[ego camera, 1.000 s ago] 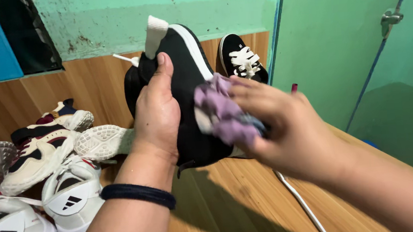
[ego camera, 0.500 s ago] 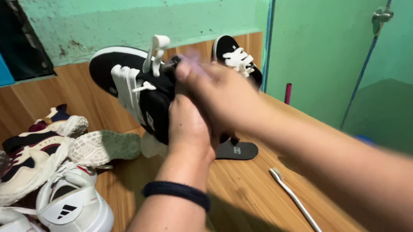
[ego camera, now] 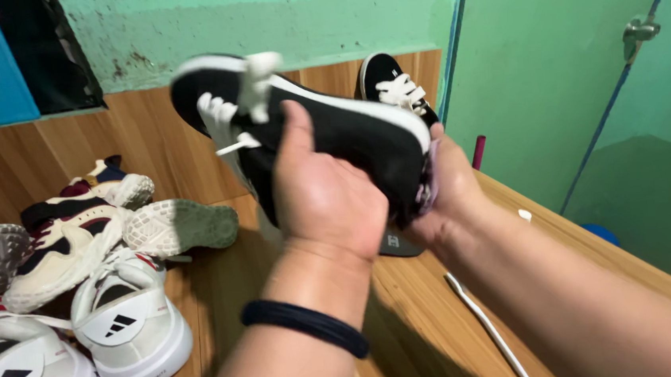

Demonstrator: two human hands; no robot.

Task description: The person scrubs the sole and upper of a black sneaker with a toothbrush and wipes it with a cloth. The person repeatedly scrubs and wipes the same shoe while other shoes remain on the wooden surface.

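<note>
L hand [ego camera: 324, 193] grips black shoe [ego camera: 347, 128], now turned sideways | R hand [ego camera: 451, 191] w/ purple cloth [ego camera: 429, 189] moved to heel

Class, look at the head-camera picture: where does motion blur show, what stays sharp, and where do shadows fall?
Head view: the black shoe in the left hand is smeared at toe and laces; the white sneakers stay sharp; soft shadow lies on the wooden table under both arms; no glare.
</note>
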